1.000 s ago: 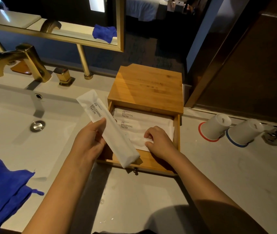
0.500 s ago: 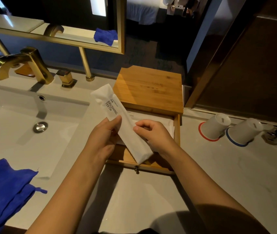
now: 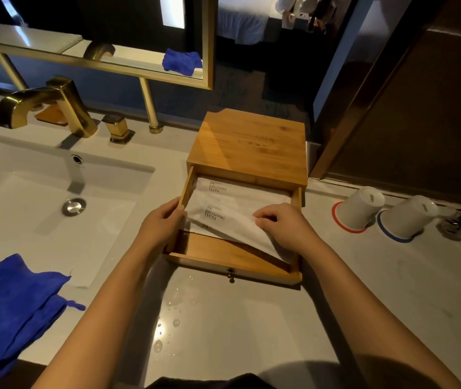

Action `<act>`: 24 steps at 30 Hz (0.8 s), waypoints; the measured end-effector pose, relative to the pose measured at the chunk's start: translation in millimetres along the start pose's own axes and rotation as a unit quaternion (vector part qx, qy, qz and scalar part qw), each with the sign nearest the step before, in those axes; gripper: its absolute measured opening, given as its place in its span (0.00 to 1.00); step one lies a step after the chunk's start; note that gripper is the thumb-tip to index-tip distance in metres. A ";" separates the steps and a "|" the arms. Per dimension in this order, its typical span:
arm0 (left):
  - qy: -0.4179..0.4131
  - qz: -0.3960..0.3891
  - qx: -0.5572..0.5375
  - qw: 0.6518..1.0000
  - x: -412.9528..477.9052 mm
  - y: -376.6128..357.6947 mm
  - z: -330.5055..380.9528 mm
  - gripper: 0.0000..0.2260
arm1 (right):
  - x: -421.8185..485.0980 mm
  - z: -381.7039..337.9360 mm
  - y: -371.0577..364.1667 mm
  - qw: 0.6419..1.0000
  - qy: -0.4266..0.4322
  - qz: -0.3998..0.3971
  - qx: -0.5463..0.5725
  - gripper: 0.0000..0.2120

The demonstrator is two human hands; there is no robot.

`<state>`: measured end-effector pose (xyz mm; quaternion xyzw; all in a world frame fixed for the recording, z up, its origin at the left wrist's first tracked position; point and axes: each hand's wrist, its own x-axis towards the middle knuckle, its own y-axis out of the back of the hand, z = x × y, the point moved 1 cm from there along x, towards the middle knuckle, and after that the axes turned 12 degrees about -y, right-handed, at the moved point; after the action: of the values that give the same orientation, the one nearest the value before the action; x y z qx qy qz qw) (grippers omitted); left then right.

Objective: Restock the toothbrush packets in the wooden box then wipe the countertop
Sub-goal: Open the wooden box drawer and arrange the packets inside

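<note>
A pale bench (image 3: 251,332) carries a wooden box (image 3: 247,147) right of the sink (image 3: 41,192), its drawer (image 3: 232,261) pulled near. Both hands lay a toothbrush packet (image 3: 223,217) on the packets inside: the left hand (image 3: 162,223) pinches its left end, the right hand (image 3: 282,223) its right half. A blue cloth (image 3: 10,310) lies near left.

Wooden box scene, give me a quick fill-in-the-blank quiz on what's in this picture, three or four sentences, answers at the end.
1. The drawer of the wooden box is pulled ____.
2. The packet under both hands reads BRUSHING ____.
3. The two white cups, one on a red ring and one on a blue ring, stand ____ down.
4. The cloth draped by the sink is ____ in colour.

Missing words: open; TEETH; upside; blue
</note>
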<state>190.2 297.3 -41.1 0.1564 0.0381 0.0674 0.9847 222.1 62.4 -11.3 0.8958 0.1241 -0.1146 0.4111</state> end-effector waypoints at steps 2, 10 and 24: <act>0.022 -0.017 -0.034 0.999 -2.3 2.1 1.0 0.12 | -1.7 0.9 -3.0 0.999 0.001 -0.027 -0.039 0.12; 0.028 -0.006 -0.079 0.996 -5.7 -1.5 1.7 0.15 | -4.4 5.5 -31.1 0.996 -0.007 -0.042 -0.077 0.10; 0.034 -0.001 -0.080 0.996 -1.9 -1.2 -4.6 0.15 | -9.4 11.8 -52.8 0.990 -0.028 0.108 -0.088 0.01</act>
<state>188.0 297.3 -45.8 0.0750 0.0661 0.0741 0.9922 195.3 85.5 -53.3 0.8606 0.0244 -0.0830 0.5019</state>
